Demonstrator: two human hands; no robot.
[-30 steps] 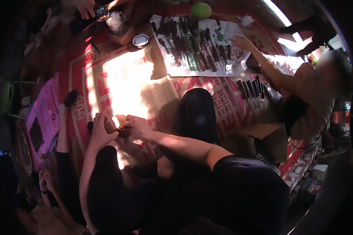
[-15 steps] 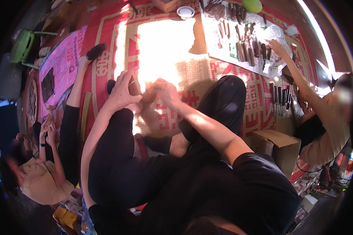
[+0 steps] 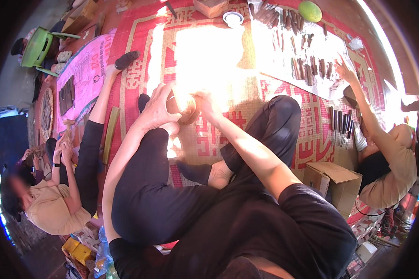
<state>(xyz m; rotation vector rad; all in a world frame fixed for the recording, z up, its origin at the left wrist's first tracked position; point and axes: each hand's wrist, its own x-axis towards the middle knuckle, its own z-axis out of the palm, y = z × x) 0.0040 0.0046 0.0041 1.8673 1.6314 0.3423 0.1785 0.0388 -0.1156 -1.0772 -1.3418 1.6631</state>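
Observation:
Over my crossed legs, my left hand curves its fingers and thumb round a rounded brown piece, seemingly wood. My right hand is closed against the right side of that piece, its fingers bent. Strong sunlight washes out the fingertips and the piece's upper part, so its exact kind does not show. Whether a small tool sits in my right fingers is hidden.
A red and tan woven mat spreads beneath me. Many-handled tools lie on a white sheet, near a green fruit. A cardboard box stands right. Co-workers sit on both sides.
The view has shifted, so everything sits a little farther right and lower. My right hand, blurred earlier, now shows more sharply beside the brown piece. My left hand keeps its grip.

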